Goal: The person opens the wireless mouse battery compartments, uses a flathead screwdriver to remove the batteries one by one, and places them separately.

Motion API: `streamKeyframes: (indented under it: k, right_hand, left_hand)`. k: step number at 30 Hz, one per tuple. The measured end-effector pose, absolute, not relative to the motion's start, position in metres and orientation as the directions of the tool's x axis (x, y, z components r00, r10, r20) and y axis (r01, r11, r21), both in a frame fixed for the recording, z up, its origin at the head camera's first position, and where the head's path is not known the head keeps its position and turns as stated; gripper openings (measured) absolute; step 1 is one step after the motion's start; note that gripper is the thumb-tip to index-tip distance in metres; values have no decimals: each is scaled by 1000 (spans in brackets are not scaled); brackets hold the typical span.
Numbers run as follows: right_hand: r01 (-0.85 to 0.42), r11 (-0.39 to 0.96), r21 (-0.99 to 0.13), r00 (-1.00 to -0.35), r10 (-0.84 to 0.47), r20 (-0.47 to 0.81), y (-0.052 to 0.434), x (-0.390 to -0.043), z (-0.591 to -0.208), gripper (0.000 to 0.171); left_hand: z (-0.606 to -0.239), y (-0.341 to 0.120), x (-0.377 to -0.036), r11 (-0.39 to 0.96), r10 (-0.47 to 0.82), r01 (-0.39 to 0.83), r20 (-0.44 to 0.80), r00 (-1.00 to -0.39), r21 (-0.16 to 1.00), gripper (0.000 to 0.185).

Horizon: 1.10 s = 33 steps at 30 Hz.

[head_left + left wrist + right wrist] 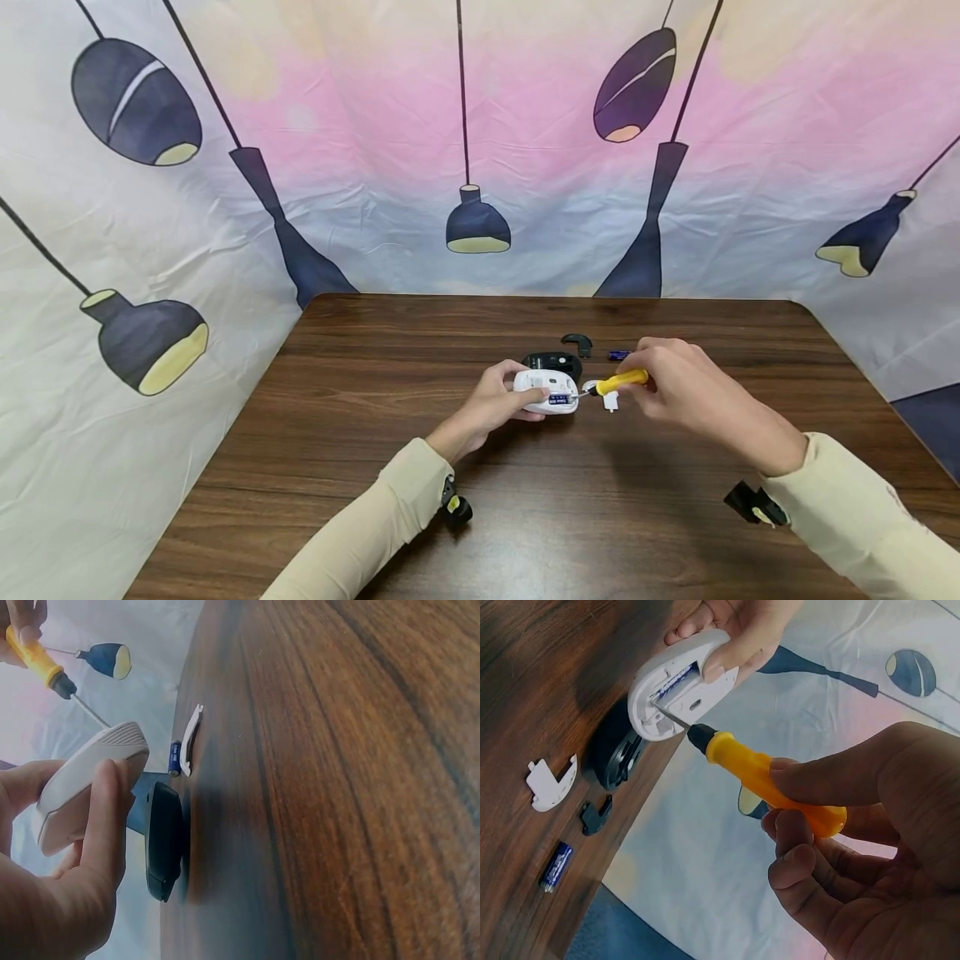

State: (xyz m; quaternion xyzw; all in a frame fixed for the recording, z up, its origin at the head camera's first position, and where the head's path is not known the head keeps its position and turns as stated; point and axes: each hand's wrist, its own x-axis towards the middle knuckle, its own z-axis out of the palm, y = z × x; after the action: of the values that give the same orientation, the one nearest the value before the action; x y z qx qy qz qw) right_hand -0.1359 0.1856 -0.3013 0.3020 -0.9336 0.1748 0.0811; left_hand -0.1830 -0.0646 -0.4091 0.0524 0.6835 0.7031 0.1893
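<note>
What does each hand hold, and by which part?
Left hand: white mouse, by its sides. Right hand: screwdriver, by its yellow handle.

Both arms wear long cream fabric sleeves [390, 508] reaching to the wrists. A small black camera mount with a yellow spot [455, 507] is strapped under the left wrist, a matching black mount [753, 505] under the right; both hands are bare.

Upturned white mouse [546, 392], yellow-handled screwdriver [619, 382]
</note>
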Motion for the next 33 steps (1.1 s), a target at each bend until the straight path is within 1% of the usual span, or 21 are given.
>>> streamKeyframes:
  k: [6, 10, 17, 23, 28, 33]
  right_hand:
    - [-609, 748, -262, -790, -547, 276, 184, -137, -301, 9]
    - [-594, 771, -230, -798, -529, 289, 188, -139, -302, 9]
    - [-528, 835, -156, -837, -479, 266, 198, -146, -306, 11]
    - [-545, 827, -142, -824, -496, 273, 210, -153, -314, 12]
    - [-545, 819, -181, -829, -493, 263, 218, -157, -321, 17]
    - [-527, 810, -258, -847, -476, 236, 226, -162, -330, 15]
  left_hand:
    - [-409, -66, -184, -9, 334, -193, -179, -925, 981, 41]
    - [-408, -67, -183, -23, 329, -202, -183, -926, 979, 40]
    - [-406, -70, -183, -39, 320, -219, -195, -927, 975, 43]
    - [-406, -70, -184, -47, 319, -225, -199, -927, 973, 46]
    - [-406, -71, -185, -51, 328, -231, -202, -923, 972, 48]
    - [-406, -72, -185, -64, 339, -237, -202, -919, 969, 48]
